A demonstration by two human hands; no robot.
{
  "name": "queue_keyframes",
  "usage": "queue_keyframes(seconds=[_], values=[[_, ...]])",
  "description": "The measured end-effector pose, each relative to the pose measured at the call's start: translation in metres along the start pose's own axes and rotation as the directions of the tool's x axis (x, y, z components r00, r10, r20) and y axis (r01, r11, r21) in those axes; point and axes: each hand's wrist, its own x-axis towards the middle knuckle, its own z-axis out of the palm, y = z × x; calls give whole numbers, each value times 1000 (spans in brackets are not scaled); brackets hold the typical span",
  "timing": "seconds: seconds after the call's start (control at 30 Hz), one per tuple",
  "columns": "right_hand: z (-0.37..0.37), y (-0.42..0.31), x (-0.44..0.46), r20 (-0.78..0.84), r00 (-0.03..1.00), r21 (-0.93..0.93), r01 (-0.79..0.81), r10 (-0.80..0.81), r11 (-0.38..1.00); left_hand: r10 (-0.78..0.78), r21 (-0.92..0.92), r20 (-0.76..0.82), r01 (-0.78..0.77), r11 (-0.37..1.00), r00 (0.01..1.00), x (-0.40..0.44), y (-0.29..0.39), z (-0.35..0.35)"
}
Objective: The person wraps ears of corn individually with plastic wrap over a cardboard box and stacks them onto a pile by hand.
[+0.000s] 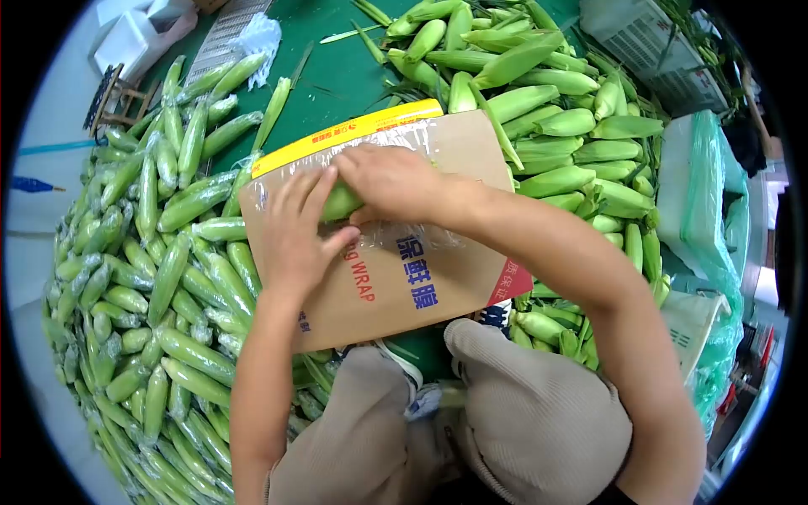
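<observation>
On my lap lies a flat cardboard cling film box (370, 286) with a yellow strip along its far edge and clear film (421, 147) over its top. A green ear of corn in its husk (339, 203) rests on the film, partly covered by my hands. My right hand (389, 181) curls over the ear from the right, fingers bent around it. My left hand (295, 231) lies at the ear's left side, fingers stretched over the film and thumb apart.
Film-wrapped corn (172, 278) is heaped on my left. Unwrapped corn (555, 126) is piled at the far right. A white crate (648, 50) stands behind that pile, and a bin with green plastic (707, 202) stands to its right. Green floor (324, 63) shows ahead.
</observation>
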Motion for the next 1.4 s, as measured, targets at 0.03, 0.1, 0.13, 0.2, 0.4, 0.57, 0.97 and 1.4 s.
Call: queue_keyframes(seconds=[0.03, 0.1, 0.13, 0.2, 0.4, 0.57, 0.97, 1.4], values=[[4, 0, 5, -15, 1000, 37, -25, 25, 999, 15, 17, -12, -15, 1000, 1000, 3, -5, 4], [-12, 15, -18, -239, 965, 18, 114, -107, 993, 53, 52, -43, -51, 997, 998, 5, -18, 15], [-29, 25, -39, -346, 924, 0, 174, -163, 985, 4, 9, -35, -4, 1000, 999, 10, -12, 9], [-56, 37, -92, -105, 994, 132, 24, -10, 991, -8, -25, 1, 8, 1000, 1000, 9, -12, 5], [12, 42, -130, -75, 988, -127, 127, -137, 984, -25, -51, 19, 26, 998, 1000, 12, -8, 6], [27, 43, -162, -647, 707, 524, 139, 287, 840, -56, -73, 92, 62, 995, 994, 1, -4, -1], [18, 11, -45, -198, 979, -115, -74, 50, 991, -368, 111, 91, 358, 927, 925, -97, -28, -2], [5, -28, -77, 273, 948, 92, 145, -165, 985, -111, -299, -360, -2, 954, 926, -118, 20, 32]])
